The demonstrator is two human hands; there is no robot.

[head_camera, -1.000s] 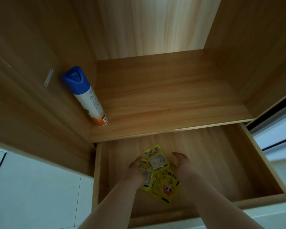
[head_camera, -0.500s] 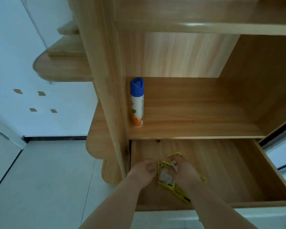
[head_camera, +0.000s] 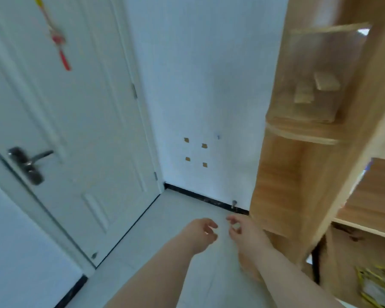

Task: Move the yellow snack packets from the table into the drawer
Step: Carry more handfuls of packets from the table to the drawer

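**Hands.** The left hand (head_camera: 201,233) and right hand (head_camera: 242,232) hang side by side over the floor (head_camera: 165,218), close together but apart. The fingers of both are loosely curled and hold nothing. Neither hand touches any object.

**Hazards.**
- Collision: the right forearm passes just beside the upright of the shelf unit (head_camera: 298,174). A swing to the right would probably strike that edge.
- Open drawer: the drawer (head_camera: 340,263) appears to stand pulled out at the lower right, outside the centre of view. A step or turn made without looking could catch it with a leg or hip.
- Missed items: the table is not in view, so it cannot be confirmed whether packets are left there. Closing the drawer without checking the table risks leaving the task incomplete.
- Poor visibility: the view is blurred and aimed at the wall (head_camera: 209,85) and door (head_camera: 76,130). A reach begun from this pose would be badly aimed.

**Location of the task item.** The packets (head_camera: 376,287) lie at the lower right edge of view, below the shelf, in what appears to be the drawer. They are well apart from both hands, to their right and nearer the person's body, beyond the right forearm. The frame edge cuts them off, so their number cannot be told.
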